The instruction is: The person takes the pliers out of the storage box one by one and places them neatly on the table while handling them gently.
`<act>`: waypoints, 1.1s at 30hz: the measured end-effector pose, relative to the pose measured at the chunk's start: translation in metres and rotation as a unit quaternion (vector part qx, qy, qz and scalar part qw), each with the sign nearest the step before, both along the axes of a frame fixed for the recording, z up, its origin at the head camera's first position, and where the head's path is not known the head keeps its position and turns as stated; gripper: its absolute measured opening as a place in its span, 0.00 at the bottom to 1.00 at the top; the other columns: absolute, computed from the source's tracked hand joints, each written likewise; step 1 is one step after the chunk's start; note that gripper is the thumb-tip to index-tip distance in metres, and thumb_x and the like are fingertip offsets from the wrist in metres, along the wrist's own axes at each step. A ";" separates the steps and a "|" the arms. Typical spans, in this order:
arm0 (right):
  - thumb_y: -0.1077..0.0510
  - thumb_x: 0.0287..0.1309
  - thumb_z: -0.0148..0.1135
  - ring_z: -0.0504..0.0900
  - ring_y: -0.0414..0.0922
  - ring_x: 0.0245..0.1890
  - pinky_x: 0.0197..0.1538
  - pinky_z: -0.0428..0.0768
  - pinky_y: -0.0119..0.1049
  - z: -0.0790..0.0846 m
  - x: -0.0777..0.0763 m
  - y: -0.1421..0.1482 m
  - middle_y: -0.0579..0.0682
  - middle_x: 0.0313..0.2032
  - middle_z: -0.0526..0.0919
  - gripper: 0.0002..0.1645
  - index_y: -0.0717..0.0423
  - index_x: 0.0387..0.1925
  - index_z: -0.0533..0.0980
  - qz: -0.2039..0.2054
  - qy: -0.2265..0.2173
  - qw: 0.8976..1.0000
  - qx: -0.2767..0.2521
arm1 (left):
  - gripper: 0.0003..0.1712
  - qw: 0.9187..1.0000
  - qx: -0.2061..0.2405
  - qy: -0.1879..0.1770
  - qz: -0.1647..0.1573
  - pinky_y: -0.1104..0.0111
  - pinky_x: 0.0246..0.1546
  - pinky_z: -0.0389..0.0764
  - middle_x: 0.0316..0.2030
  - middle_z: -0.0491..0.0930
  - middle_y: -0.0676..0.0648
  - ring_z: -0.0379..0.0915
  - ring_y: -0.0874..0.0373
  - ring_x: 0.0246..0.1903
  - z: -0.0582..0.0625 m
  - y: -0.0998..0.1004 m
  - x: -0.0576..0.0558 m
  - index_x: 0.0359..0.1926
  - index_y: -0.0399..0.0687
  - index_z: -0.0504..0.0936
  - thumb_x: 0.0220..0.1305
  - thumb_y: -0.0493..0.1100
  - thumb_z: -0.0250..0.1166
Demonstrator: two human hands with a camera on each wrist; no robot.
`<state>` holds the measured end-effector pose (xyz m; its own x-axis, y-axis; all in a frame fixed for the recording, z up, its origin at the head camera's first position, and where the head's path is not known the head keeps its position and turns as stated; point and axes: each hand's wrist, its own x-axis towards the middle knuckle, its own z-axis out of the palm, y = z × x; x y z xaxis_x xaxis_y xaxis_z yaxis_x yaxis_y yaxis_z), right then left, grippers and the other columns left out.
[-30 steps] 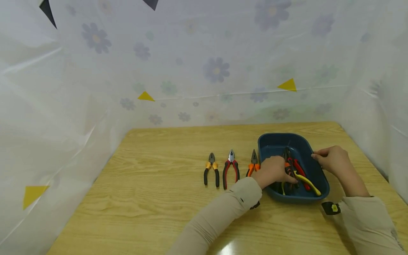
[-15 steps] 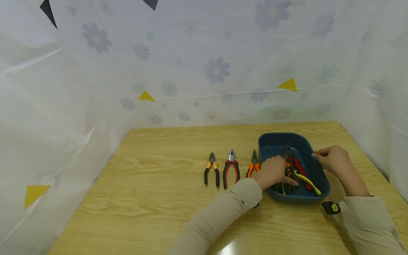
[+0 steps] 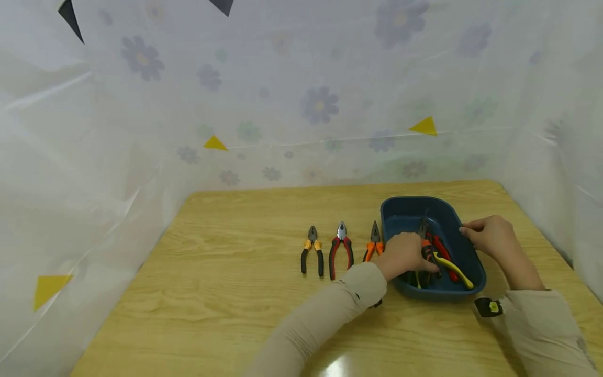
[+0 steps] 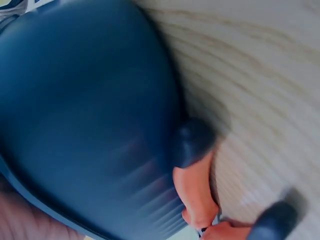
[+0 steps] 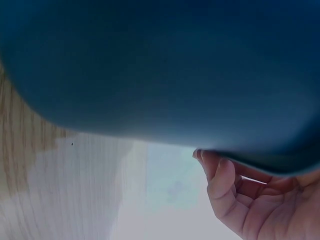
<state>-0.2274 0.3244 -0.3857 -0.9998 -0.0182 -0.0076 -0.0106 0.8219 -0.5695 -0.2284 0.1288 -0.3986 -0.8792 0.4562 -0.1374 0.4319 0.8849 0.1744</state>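
In the head view a dark blue plastic bin (image 3: 416, 295) holds several pliers. My left hand (image 3: 402, 254) reaches over its left wall and grips pliers with black and orange handles (image 3: 427, 252), whose dark jaws point away; part of them is hidden by the fingers. Beside these lie a yellow handle (image 3: 454, 269) and a red handle (image 3: 442, 247). My right hand (image 3: 492, 238) pinches the bin's right rim; the right wrist view shows its thumb and fingers (image 5: 225, 182) at that rim. The left wrist view mostly shows the bin's outer wall (image 4: 90, 110).
Left of the bin, three pliers lie in a row on the wooden table (image 3: 226, 272): yellow-black (image 3: 308, 245), red-black (image 3: 335, 246), and orange-black pliers (image 3: 371, 247) right against the bin. White flowered sheeting (image 3: 292, 94) encloses the table's back and sides.
The jaws of the pliers under my left hand have shifted slightly inside the bin. Both hands stay nearly in place, and the bin and the row of pliers have not moved.
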 end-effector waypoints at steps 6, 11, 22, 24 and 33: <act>0.57 0.67 0.56 0.85 0.53 0.26 0.30 0.81 0.46 -0.002 -0.002 -0.004 0.76 0.41 0.79 0.24 0.80 0.49 0.74 0.005 -0.002 1.000 -0.006 | 0.29 0.999 0.030 -0.026 0.033 0.74 0.09 0.61 0.07 0.60 0.56 0.58 0.64 0.07 0.002 -0.002 0.000 0.14 0.53 0.73 0.50 0.69 0.68; 0.57 0.66 0.56 0.85 0.53 0.26 0.28 0.81 0.45 0.000 -0.002 -0.005 0.76 0.41 0.79 0.24 0.80 0.49 0.74 0.001 0.007 1.000 -0.005 | 0.30 0.998 0.048 -0.021 0.046 0.74 0.09 0.60 0.08 0.58 0.55 0.56 0.64 0.07 0.006 -0.003 0.000 0.15 0.53 0.71 0.50 0.70 0.67; 0.58 0.66 0.57 0.84 0.51 0.24 0.27 0.80 0.43 0.003 -0.001 -0.005 0.76 0.40 0.79 0.24 0.80 0.48 0.74 0.000 0.006 1.000 -0.003 | 0.29 0.997 0.066 -0.008 0.049 0.73 0.09 0.60 0.12 0.63 0.55 0.57 0.64 0.08 0.038 -0.019 0.010 0.27 0.52 0.71 0.51 0.71 0.65; 0.58 0.66 0.57 0.84 0.51 0.24 0.27 0.80 0.43 0.002 0.000 -0.004 0.75 0.39 0.80 0.23 0.80 0.48 0.74 0.001 0.009 1.000 0.000 | 0.30 0.996 0.072 -0.007 0.046 0.74 0.10 0.62 0.15 0.67 0.54 0.61 0.64 0.10 0.043 -0.024 0.011 0.31 0.52 0.72 0.51 0.72 0.65; 0.59 0.65 0.57 0.84 0.51 0.24 0.28 0.81 0.45 0.001 0.004 -0.004 0.74 0.37 0.81 0.23 0.81 0.46 0.75 0.003 0.011 1.000 -0.016 | 0.33 0.991 0.130 -0.005 0.040 0.74 0.10 0.60 0.15 0.68 0.53 0.58 0.64 0.09 0.048 -0.053 0.013 0.45 0.47 0.73 0.53 0.68 0.66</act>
